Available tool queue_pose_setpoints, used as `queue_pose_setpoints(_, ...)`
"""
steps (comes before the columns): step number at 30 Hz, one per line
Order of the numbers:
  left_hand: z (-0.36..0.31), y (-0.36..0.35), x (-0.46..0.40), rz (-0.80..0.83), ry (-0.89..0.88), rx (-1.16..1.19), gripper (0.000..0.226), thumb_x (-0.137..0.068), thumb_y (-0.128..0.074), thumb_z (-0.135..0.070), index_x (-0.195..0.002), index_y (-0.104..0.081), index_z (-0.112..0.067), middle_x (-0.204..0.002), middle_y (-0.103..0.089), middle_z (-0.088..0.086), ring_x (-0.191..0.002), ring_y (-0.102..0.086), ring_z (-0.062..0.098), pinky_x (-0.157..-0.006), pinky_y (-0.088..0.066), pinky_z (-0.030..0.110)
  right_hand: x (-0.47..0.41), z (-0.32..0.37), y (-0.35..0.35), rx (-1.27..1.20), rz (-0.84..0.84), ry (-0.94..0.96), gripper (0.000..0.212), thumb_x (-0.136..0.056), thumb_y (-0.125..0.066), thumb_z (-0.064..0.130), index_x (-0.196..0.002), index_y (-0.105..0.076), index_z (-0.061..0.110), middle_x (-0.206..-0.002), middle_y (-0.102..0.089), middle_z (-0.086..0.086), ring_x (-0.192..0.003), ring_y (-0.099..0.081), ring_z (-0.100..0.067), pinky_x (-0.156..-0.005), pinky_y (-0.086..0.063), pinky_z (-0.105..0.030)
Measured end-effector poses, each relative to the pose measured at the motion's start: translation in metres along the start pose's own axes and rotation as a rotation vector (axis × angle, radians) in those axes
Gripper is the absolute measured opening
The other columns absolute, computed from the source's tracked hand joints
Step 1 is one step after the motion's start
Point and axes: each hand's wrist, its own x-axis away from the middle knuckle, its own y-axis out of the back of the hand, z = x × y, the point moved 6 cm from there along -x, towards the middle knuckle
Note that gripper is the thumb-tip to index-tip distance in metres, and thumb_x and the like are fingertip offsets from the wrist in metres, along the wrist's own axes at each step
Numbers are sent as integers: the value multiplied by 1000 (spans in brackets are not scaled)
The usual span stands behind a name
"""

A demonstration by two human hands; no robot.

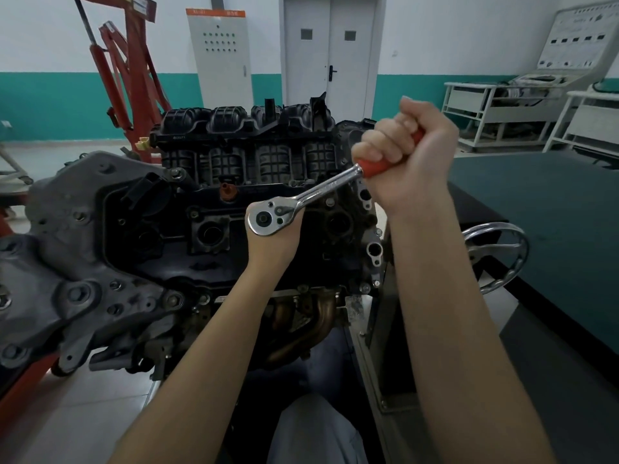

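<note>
The ratchet wrench [318,192] hangs over the engine [207,155], its long axis slanting from the chrome head at lower left to the red handle at upper right. The right hand [412,152] is fisted round that handle. The left hand [274,244] sits under the head with its fingers hidden, so its hold cannot be told; no lettering is legible.

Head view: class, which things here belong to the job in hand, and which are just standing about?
In the job: ratchet wrench; right hand gripping its orange handle; left hand under its head; engine.
Standing about: red hoist; grey cabinet; handwheel; green-topped bench; white racks.
</note>
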Motion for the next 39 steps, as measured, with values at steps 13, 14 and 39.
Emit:
queue_pose_setpoints(13,2,5,0,-50,-5,-44,58,-91,-60,-6,-48,-23,-19,-37,-26,-15,-35,-25,3,-41,-23,11,69,-15,40,-192,-65,288,34,-78,-46,17,-47,-31,21,-39,-25,7,-36,-23,-10,-42,-31,-21)
queue_pose_setpoints(14,2,5,-1,-47,-8,-52,58,-91,-60,-6,-48,-24,-20,-36,-28,-15,-35,-27,3,-41,-23,9,56,-10,33,-151,-40,247,35,-80,-45,15,-47,-32,21,-39,-25,7,-36,-23,-10,-42,-30,-20)
queue_pose_setpoints(39,0,-3,0,38,-73,-27,42,-76,-60,-26,-39,-40,-33,-39,-34,-19,-37,-29,0,-42,-23,7,6,2,11,-32,1,46,42,-89,-43,11,-49,-35,17,-38,-28,6,-33,-23,-8,-39,-27,-17)
